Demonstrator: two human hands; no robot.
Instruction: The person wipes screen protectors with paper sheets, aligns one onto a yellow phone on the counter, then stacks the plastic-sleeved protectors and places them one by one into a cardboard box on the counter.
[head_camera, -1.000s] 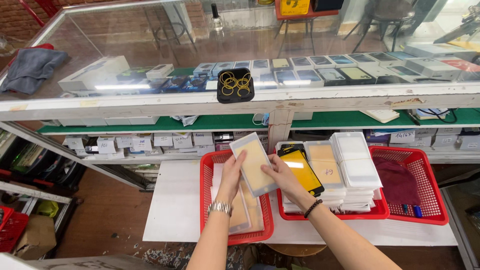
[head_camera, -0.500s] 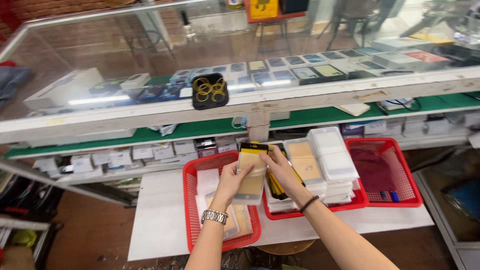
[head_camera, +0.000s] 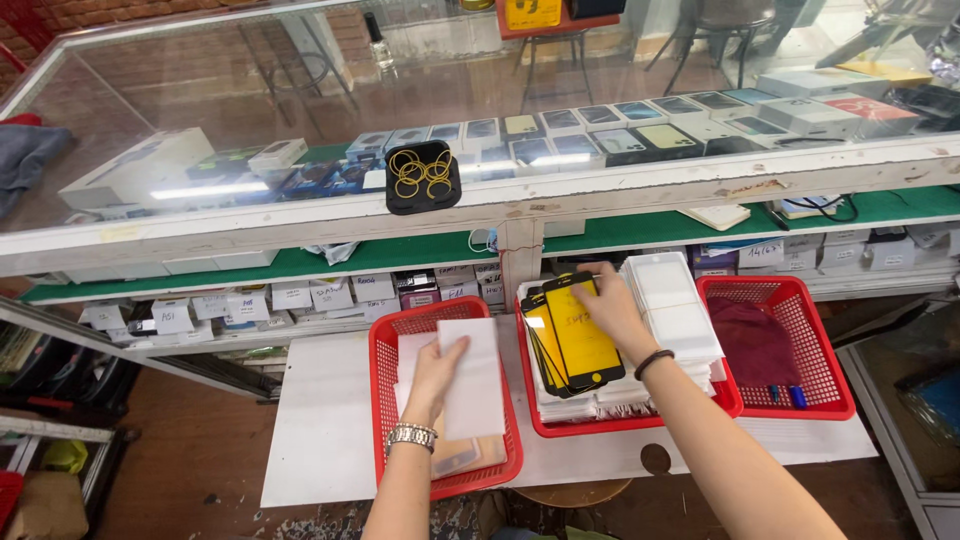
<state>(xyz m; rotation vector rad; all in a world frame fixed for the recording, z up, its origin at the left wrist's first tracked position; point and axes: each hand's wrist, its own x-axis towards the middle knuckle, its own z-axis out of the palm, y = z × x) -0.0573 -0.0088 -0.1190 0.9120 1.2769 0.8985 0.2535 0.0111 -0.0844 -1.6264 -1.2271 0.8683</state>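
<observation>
Here the left hand (head_camera: 436, 368) pinches a white sheet (head_camera: 470, 380) over the lower-centre red basket (head_camera: 385, 350), while the right hand (head_camera: 612, 305) lies spread on yellow screen protectors (head_camera: 578, 335)

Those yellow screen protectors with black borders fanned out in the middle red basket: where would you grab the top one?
Probably by its long edges, from above: the top yellow sheet is thin and lies flat on the stack, and the right hand rests on its far end.

White flat packet (head_camera: 470, 378) over left red basket (head_camera: 385, 350), yellow black-framed screen covers (head_camera: 578, 332) in middle basket, white labelled boxes (head_camera: 290, 296) on shelf
</observation>
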